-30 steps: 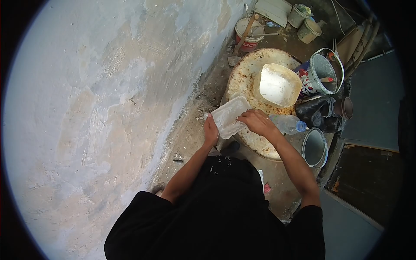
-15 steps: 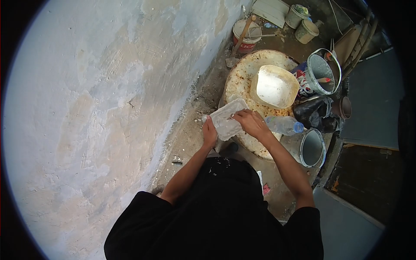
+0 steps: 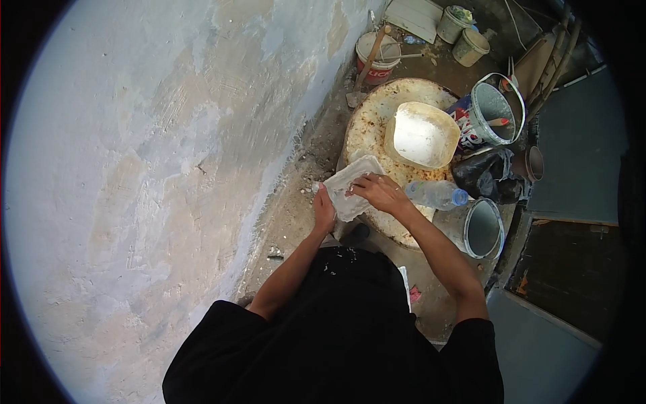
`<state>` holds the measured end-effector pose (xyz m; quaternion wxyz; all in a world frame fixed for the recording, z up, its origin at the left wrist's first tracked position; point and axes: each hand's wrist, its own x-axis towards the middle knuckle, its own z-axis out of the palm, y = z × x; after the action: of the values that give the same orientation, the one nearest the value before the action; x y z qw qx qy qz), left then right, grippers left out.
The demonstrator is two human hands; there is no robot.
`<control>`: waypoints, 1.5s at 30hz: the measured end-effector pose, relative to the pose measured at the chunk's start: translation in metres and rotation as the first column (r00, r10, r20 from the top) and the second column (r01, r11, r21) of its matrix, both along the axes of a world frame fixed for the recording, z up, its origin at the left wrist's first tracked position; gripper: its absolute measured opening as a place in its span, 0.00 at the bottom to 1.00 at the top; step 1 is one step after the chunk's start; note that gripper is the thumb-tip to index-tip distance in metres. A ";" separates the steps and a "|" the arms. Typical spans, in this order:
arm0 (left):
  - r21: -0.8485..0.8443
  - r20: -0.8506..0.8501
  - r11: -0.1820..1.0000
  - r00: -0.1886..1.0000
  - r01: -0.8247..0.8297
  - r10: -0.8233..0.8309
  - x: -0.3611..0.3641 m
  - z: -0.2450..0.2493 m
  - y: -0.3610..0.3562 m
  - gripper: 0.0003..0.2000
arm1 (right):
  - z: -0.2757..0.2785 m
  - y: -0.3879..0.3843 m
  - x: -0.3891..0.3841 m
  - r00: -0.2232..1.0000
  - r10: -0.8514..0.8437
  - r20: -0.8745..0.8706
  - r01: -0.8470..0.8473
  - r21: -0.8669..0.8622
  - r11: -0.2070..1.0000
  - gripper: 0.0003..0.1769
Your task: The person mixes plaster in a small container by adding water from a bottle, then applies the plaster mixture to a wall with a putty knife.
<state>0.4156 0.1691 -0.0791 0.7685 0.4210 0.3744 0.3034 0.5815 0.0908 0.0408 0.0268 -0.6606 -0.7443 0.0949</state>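
Note:
A shallow, whitish plastic tray [image 3: 344, 206], crusted with white residue, is tilted in front of me. My left hand [image 3: 324, 210] grips its left edge, the thumb along the rim. Over the inside of the tray, my right hand [image 3: 381, 193] has its fingers bent and drawn together, with white specks on them. Whatever those fingertips hold, if anything, is hidden. Just right of that hand lies a clear plastic bottle [image 3: 434, 194] with a blue cap. Beyond it, a cream tub [image 3: 439, 158] with white material inside sits on a rusty round drum top [image 3: 369, 121].
A patchy plastered wall [image 3: 155, 188] rises on my left. Along the right stand a paint bucket [image 3: 476, 124] with a handled tool inside, a black plastic bag [image 3: 486, 174] and a grey bucket [image 3: 486, 229]. A red-and-white bucket [image 3: 378, 67] stands at the back beside a wooden-handled tool [image 3: 371, 57].
My right hand has shifted slightly left and down across the tray, its fingers more curled. My left hand keeps its grip, and the view has moved slightly.

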 end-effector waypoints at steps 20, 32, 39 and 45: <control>0.288 -0.167 0.951 0.984 0.110 -0.063 -0.008 -0.041 0.009 0.26 | 0.004 0.000 0.009 0.996 0.075 0.058 -0.083 0.160 0.984 0.14; 0.225 -0.042 0.973 0.999 0.039 -0.030 0.000 -0.014 0.003 0.26 | 0.010 -0.010 0.011 0.998 0.039 0.058 -0.048 0.175 0.983 0.14; 0.165 -0.014 0.986 1.000 0.006 -0.004 0.000 0.001 0.001 0.26 | 0.004 -0.018 -0.005 0.998 0.040 -0.044 -0.038 0.045 0.998 0.16; 0.162 -0.056 0.986 0.998 0.046 -0.037 -0.002 -0.004 0.002 0.27 | 0.009 -0.007 0.001 0.999 -0.031 -0.017 0.032 0.085 0.996 0.16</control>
<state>0.4132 0.1707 -0.0827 0.7274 0.4981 0.3598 0.3056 0.5825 0.0837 0.0497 0.0622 -0.6697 -0.7369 0.0680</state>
